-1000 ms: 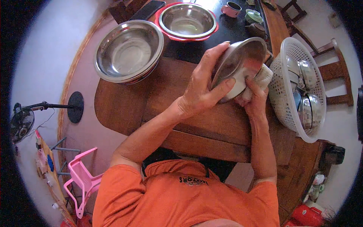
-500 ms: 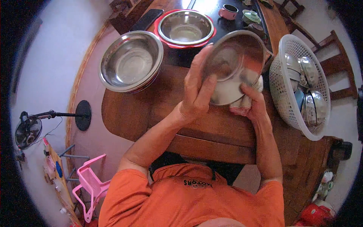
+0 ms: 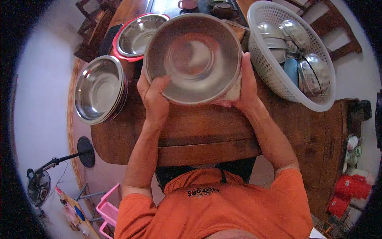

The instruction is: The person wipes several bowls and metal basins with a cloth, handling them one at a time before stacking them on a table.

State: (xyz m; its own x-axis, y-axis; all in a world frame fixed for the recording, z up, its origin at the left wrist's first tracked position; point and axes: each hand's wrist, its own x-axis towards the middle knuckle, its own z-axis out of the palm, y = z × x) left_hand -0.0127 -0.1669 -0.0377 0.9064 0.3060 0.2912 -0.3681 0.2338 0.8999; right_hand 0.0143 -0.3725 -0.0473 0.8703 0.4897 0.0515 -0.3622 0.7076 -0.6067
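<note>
A round stainless steel bowl (image 3: pixel 193 67) is held up over the wooden table (image 3: pixel 191 131), its inside facing me. My left hand (image 3: pixel 154 97) grips the left rim, thumb over the inner wall and fingers behind. On the other side my right hand (image 3: pixel 248 85) supports the bowl, with a pale cloth (image 3: pixel 232 93) pressed between palm and bowl; most of its fingers are hidden behind. Left of my left hand sits a stack of steel bowls (image 3: pixel 99 89). Beyond it, another steel bowl (image 3: pixel 141 36) rests in a red basin (image 3: pixel 118 49).
At the right stands a white perforated basket (image 3: pixel 274 85) holding several steel bowls (image 3: pixel 314 73). A pink cup (image 3: pixel 188 4) and a dark pot (image 3: pixel 223 10) are at the far side. A black fan (image 3: pixel 39 189) and a pink chair (image 3: pixel 108 209) stand to the left on the floor.
The bowl has turned from a tilted side-on pose to face me more fully. My left hand has shifted to its lower left rim, my right hand to its right side. The view has also shifted.
</note>
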